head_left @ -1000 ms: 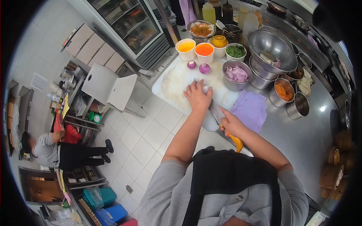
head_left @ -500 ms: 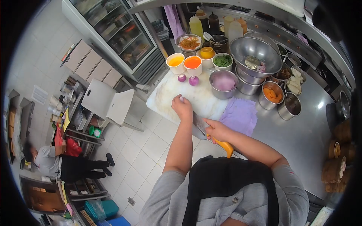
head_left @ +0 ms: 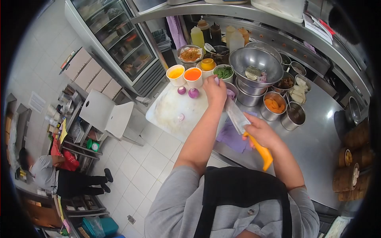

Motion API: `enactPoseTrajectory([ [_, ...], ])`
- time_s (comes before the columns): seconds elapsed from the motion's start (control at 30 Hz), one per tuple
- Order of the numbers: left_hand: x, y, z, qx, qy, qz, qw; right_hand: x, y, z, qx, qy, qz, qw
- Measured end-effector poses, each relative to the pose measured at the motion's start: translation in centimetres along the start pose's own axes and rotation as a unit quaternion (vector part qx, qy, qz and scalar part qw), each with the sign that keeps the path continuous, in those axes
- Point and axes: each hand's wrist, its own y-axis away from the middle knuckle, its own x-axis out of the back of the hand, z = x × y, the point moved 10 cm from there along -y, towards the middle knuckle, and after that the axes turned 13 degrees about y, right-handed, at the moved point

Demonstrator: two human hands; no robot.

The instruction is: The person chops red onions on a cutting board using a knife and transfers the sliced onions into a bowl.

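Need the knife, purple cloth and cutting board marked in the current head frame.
Knife (head_left: 237, 119): head view, on the metal blade.
Purple cloth (head_left: 233, 139): head view, on its visible middle.
Cutting board (head_left: 164, 109): head view, on a bare patch of its top.

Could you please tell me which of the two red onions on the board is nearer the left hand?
The larger-looking red onion, in front of the orange-filled tub; the smaller red onion sits farther from the left hand.

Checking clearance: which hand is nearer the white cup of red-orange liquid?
Left. The left hand is close beside the white cup, to its right. The right hand, holding the knife, is farther off, rightward and lower in the view.
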Motion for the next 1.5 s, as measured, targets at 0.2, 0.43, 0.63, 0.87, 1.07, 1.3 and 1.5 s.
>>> enactPoseTrajectory([
  [0.2, -2.8, 0.2, -1.2, 0.074, -0.017, -0.111, 0.991, 3.7, 5.7, 3.2, -0.032, 0.018, 0.037, 0.999],
  [0.43, -6.2, -1.0, -6.8, 0.134, 0.227, -0.086, 0.961, 4.4, 8.3, 5.9, -0.059, 0.011, 0.071, 0.996],
  [0.63, -5.5, 1.5, -0.1, 0.003, -0.102, -0.376, 0.921, 3.9, 7.9, 7.3, -0.079, 0.006, 0.083, 0.993],
  [0.87, -4.9, 2.5, -0.8, -0.044, -0.170, -0.524, 0.833, 3.3, 6.5, 7.8, -0.086, 0.014, 0.104, 0.991],
  [1.07, 5.9, -3.3, -7.9, 0.099, -0.051, -0.418, 0.902, 3.4, 6.3, 7.2, -0.014, -0.003, 0.148, 0.989],
  [1.3, 12.9, 3.1, -16.3, 0.201, -0.205, -0.439, 0.852, 2.2, 6.7, 7.7, -0.003, -0.024, 0.121, 0.992],
  [1.5, 15.9, 2.9, -16.5, 0.242, -0.114, -0.217, 0.939, -1.0, 4.6, 6.2, -0.014, 0.074, -0.007, 0.997],
])
